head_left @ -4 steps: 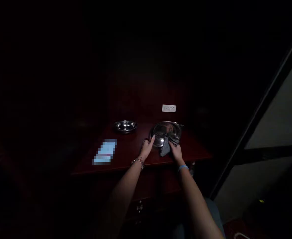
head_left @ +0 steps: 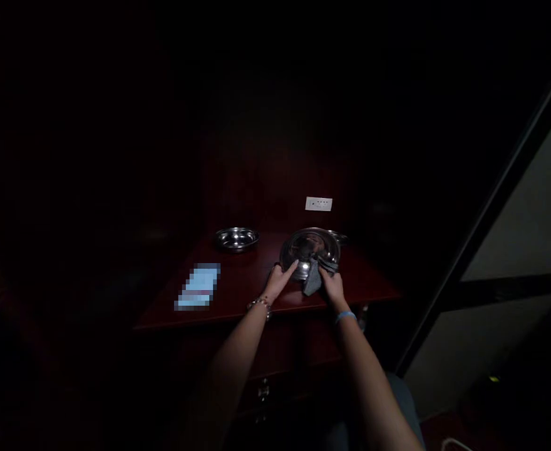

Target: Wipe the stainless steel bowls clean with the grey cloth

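Note:
A shiny steel bowl (head_left: 314,239) is tilted toward me above the right part of the dark red table. My left hand (head_left: 280,280) grips its near left rim, with the thumb over the inner side. At the near right rim is my right hand (head_left: 332,283), closed on a grey cloth (head_left: 312,279) that is pressed against the bowl. One end of the cloth hangs down between the hands. The fingers under the bowl are hidden.
Another steel bowl (head_left: 237,239) stands at the back left of the table (head_left: 245,285). A blurred-out bright rectangle (head_left: 198,288) lies at the left. Behind the held bowl, part of another metal dish (head_left: 341,237) shows. A white socket (head_left: 319,204) is on the back wall.
The held bowl has shifted and turned slightly. My left thumb has moved a little to the right along the rim. My right hand with the cloth is almost unmoved.

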A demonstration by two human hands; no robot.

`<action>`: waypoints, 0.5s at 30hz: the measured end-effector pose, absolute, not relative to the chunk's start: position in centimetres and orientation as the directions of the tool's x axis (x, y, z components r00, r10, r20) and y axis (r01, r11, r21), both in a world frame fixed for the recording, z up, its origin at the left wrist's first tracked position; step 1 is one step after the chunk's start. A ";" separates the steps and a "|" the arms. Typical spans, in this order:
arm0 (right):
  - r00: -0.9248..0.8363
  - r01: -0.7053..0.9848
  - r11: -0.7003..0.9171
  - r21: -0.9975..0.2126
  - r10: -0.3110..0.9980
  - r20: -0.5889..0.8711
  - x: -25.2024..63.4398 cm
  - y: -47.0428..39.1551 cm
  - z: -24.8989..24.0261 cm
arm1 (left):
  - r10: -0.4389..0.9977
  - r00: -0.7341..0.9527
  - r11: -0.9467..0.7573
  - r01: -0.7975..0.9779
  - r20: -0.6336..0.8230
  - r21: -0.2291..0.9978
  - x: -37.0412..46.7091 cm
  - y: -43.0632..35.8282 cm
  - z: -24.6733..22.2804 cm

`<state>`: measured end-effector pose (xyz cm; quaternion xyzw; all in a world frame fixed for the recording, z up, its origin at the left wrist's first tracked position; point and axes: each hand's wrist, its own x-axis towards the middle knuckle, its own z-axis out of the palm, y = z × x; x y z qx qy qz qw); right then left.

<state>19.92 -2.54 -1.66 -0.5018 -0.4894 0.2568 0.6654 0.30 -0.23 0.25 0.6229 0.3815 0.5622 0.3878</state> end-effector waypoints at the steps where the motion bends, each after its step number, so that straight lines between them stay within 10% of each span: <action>1: 0.395 0.147 0.359 -0.922 0.833 0.387 19.9 -2.6 -1.6 | 0.903 0.118 -0.416 -0.003 0.414 0.909 0.4 -0.3 0.3; 15: 0.455 0.147 0.338 -0.929 0.811 0.367 19.3 -2.5 -2.1 | 0.832 0.316 -0.473 -0.026 0.456 0.881 0.1 0.1 -0.9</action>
